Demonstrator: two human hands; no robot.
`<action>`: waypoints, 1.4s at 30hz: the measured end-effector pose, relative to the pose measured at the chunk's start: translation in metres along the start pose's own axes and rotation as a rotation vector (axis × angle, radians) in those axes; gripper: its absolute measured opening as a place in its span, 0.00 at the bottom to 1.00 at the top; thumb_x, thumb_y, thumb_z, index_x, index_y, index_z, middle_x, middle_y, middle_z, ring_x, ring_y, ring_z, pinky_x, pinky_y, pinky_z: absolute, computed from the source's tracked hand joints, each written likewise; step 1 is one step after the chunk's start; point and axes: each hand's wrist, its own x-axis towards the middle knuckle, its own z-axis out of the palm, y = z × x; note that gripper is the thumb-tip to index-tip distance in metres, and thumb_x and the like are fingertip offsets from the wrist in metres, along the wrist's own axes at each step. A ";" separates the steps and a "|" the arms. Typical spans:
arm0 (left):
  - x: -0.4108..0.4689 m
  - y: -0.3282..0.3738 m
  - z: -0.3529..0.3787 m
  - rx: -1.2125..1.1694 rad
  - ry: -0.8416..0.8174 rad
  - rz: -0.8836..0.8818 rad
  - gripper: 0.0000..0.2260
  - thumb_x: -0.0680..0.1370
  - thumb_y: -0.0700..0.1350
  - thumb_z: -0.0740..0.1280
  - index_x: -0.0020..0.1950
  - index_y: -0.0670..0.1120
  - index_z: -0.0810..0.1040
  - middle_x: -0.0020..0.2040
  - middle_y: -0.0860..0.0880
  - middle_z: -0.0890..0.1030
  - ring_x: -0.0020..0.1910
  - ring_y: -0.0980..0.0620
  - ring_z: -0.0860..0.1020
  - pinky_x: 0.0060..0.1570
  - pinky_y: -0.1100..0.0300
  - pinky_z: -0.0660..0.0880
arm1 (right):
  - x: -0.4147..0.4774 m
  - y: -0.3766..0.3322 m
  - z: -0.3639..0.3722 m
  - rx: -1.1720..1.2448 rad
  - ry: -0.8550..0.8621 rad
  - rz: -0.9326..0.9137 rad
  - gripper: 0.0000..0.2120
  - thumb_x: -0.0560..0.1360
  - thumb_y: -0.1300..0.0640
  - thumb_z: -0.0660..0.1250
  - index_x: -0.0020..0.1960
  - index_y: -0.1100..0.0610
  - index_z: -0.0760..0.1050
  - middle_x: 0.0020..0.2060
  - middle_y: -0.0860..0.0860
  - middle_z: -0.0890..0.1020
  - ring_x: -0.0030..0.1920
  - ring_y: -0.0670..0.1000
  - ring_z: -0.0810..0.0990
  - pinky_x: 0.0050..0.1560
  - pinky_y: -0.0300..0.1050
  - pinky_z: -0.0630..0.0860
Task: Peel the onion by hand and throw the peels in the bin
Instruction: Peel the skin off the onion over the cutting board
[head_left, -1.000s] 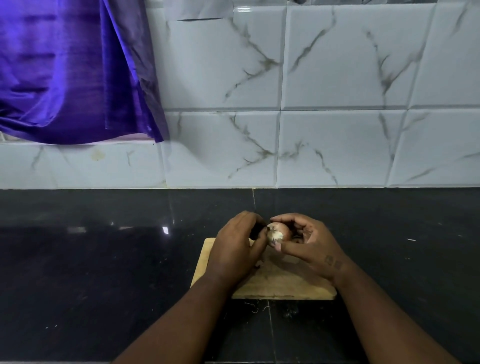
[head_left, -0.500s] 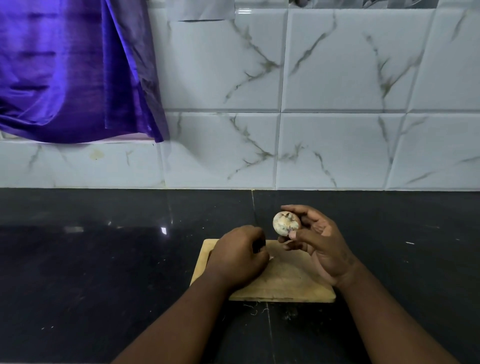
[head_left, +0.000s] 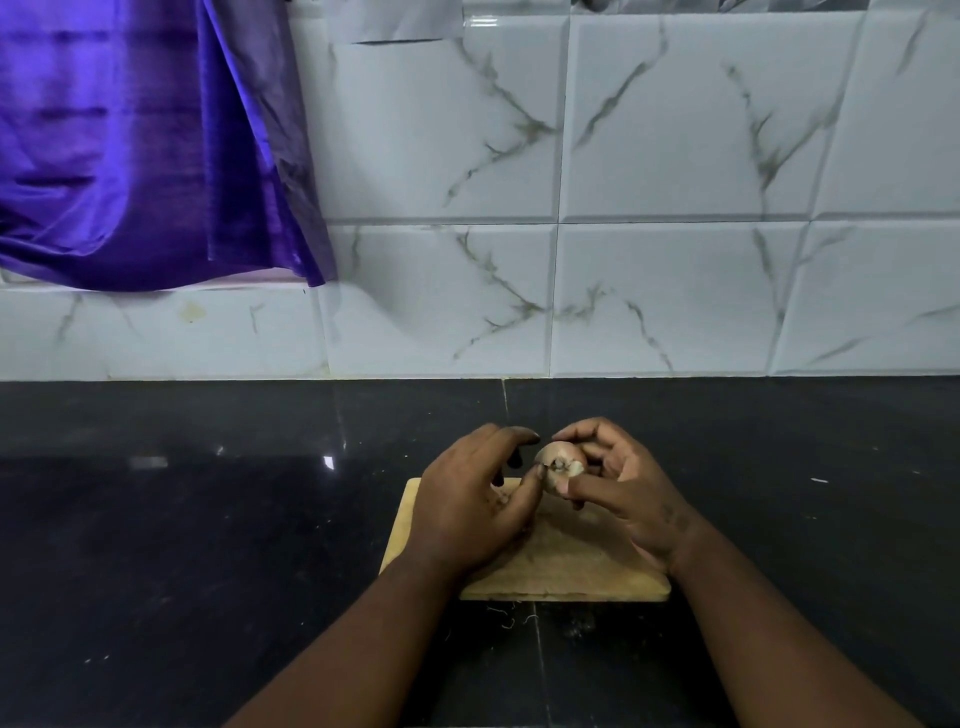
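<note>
A small pale onion (head_left: 560, 464) is held above the far end of a wooden cutting board (head_left: 566, 566). My right hand (head_left: 628, 493) grips it between thumb and fingers, with its root end turned toward me. My left hand (head_left: 475, 501) is right beside it on the left, fingers curled, with the thumb tip touching the onion's left side. Whether the left hand holds any peel is hidden. No bin is in view.
The board lies on a black polished countertop (head_left: 208, 545). Small root scraps (head_left: 511, 616) lie on the counter just in front of the board. A white marble-tiled wall (head_left: 649, 234) stands behind, and a purple curtain (head_left: 135, 145) hangs at the upper left.
The left hand had dropped onto the board while the right hand lifted the onion alone; now the left hand has come back up to the onion and touches it again.
</note>
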 end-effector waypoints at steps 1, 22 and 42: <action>0.000 0.000 0.000 0.009 0.003 0.020 0.12 0.79 0.52 0.69 0.60 0.50 0.83 0.48 0.56 0.83 0.44 0.56 0.79 0.44 0.57 0.78 | 0.000 0.000 0.000 -0.008 -0.006 -0.005 0.20 0.66 0.65 0.74 0.57 0.55 0.79 0.51 0.56 0.86 0.47 0.50 0.83 0.41 0.44 0.79; 0.001 -0.004 0.004 -0.130 -0.018 0.002 0.10 0.80 0.47 0.70 0.61 0.49 0.84 0.52 0.56 0.84 0.50 0.59 0.82 0.46 0.65 0.77 | 0.004 0.003 -0.003 -0.075 0.015 -0.101 0.20 0.68 0.69 0.76 0.57 0.56 0.82 0.52 0.58 0.86 0.49 0.54 0.84 0.43 0.43 0.81; 0.002 -0.002 0.005 0.082 0.012 -0.035 0.02 0.77 0.46 0.70 0.48 0.51 0.78 0.44 0.60 0.77 0.42 0.61 0.73 0.40 0.67 0.70 | 0.003 0.003 -0.002 -0.146 -0.039 -0.133 0.22 0.64 0.63 0.75 0.57 0.53 0.83 0.53 0.54 0.86 0.54 0.58 0.85 0.54 0.51 0.83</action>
